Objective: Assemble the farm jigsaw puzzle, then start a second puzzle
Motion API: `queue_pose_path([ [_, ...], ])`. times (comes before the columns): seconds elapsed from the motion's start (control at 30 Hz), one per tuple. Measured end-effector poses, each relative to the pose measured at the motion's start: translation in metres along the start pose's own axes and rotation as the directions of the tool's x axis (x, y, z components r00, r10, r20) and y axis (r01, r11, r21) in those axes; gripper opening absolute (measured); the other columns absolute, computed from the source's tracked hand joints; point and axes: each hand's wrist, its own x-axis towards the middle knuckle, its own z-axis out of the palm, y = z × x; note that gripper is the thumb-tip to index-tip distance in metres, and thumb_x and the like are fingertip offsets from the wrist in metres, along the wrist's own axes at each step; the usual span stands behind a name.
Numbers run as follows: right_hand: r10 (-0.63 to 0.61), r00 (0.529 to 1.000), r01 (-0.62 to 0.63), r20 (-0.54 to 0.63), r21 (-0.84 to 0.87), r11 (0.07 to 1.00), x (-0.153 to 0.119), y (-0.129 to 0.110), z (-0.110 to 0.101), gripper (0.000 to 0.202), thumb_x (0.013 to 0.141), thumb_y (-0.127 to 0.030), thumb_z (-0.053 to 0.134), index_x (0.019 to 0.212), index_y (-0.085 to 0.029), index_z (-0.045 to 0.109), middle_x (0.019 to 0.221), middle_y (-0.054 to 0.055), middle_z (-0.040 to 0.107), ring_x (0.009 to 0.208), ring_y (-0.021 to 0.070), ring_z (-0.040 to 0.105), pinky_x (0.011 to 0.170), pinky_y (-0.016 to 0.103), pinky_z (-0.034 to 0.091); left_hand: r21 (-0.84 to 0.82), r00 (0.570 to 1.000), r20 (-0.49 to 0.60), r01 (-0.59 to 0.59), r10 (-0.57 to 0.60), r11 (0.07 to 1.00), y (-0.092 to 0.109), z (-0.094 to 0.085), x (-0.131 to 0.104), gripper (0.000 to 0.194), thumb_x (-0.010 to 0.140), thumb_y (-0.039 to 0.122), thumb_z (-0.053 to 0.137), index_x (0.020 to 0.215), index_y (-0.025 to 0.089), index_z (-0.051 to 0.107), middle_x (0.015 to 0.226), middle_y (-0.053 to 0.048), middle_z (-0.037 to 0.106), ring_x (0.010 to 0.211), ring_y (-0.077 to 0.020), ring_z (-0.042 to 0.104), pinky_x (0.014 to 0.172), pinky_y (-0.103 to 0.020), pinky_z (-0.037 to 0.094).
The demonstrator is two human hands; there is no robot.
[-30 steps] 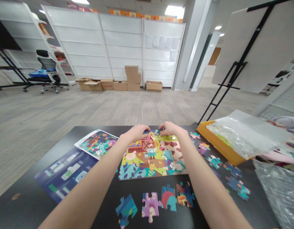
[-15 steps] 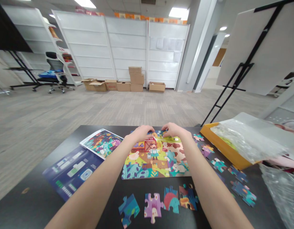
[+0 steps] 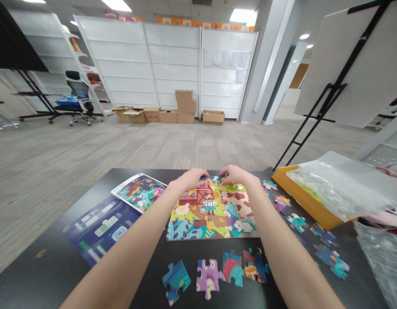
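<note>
A colourful farm picture (image 3: 214, 221) with a farmer, a barn, a cow and a rabbit lies flat on the black table. Over its far edge, my left hand (image 3: 192, 179) has its fingers curled around a dark blue puzzle piece, mostly hidden by them. Just to the right, my right hand (image 3: 238, 175) pinches another dark blue puzzle piece (image 3: 222, 177) at the same edge. Between the hands, a little blue and white shows at the picture's top. Nearer me lie a blue-green piece (image 3: 177, 281), a purple piece (image 3: 207, 277), a red-and-teal piece (image 3: 233, 269) and a dark multicoloured piece (image 3: 254, 266).
More loose pieces (image 3: 297, 222) lie right of my right forearm. A yellow box (image 3: 309, 201) with clear plastic stands at the right, beside crumpled wrap (image 3: 375, 257). At left lie a printed picture sheet (image 3: 138, 192) and a dark blue leaflet (image 3: 100, 229).
The whole view has shifted very slightly. Both hands stay at the far edge of the farm picture, and the loose pieces have not moved on the table.
</note>
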Motion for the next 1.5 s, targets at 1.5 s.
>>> queue_pose_path([
  [1.5, -0.128, 0.975, 0.094, -0.181, -0.185, 0.978, -0.027, -0.039, -0.042, 0.032, 0.092, -0.035, 0.063, 0.115, -0.017, 0.075, 0.117, 0.011, 0.075, 0.108, 0.0268, 0.069, 0.097, 0.036, 0.052, -0.074, 0.950, -0.144, 0.270, -0.278, 0.960, 0.092, -0.034, -0.174, 0.028, 0.099, 0.034, 0.047, 0.118, 0.026, 0.067, 0.119, -0.008, 0.072, 0.111, -0.0268, 0.066, 0.096, -0.039, 0.052],
])
